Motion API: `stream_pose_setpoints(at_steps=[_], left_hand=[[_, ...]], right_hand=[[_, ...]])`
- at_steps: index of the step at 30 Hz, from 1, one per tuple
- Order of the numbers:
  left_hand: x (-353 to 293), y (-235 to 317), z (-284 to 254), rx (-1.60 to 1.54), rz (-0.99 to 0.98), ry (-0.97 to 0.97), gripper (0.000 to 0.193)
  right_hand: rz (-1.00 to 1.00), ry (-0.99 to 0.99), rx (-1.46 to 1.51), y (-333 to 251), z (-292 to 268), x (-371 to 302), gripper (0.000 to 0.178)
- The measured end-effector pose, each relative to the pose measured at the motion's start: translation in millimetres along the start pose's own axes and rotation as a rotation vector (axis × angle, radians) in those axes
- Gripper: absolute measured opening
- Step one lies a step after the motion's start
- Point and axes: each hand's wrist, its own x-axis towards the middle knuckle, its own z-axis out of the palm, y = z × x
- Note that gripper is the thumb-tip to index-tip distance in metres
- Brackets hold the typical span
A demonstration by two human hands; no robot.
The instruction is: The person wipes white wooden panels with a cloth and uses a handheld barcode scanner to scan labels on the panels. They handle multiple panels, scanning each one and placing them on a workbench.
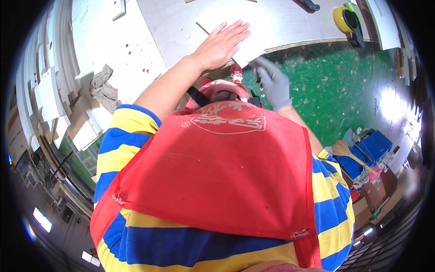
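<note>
My left hand (221, 46) is bare and lies flat, fingers stretched out and close together, over a bright white panel (254, 44) near the worktable's front edge. Glare washes out much of that panel's outline. A thin dark edge line shows on both sides of the hand. To the right, my right hand (273, 86) wears a grey glove and hovers beyond the table edge, above the green floor. Its fingers point toward the panel, slightly bent and apart, a little blurred at the tips. I see nothing held in it.
A grey rag (103, 86) lies on the white board (131, 34) at left, beside stacked white strips (56, 59). A yellow tape measure (343, 19) sits at the table's far right. Blue bins (372, 147) and cardboard boxes (378, 188) stand on the green floor (326, 86) at right.
</note>
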Motion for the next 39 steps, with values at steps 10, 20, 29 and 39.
stream_pose_setpoints(at_steps=[10,20,29,39], left_hand=[[-2,0,0,-0.058,0.014,0.007,0.052],[-31,14,-8,-0.153,-0.217,0.319,0.052],[-176,-16,-38,0.191,-1.272,0.593,0.086],[-133,42,-6,-0.022,-0.660,0.559,0.081]], right_hand=[[0.346,0.033,0.245,-17,-4,19,0.036],[0.021,-0.134,-0.071,-12,4,-1,0.022],[0.169,-0.341,0.113,-45,35,65,0.024],[-0.089,-0.150,-0.003,-18,17,120,0.036]])
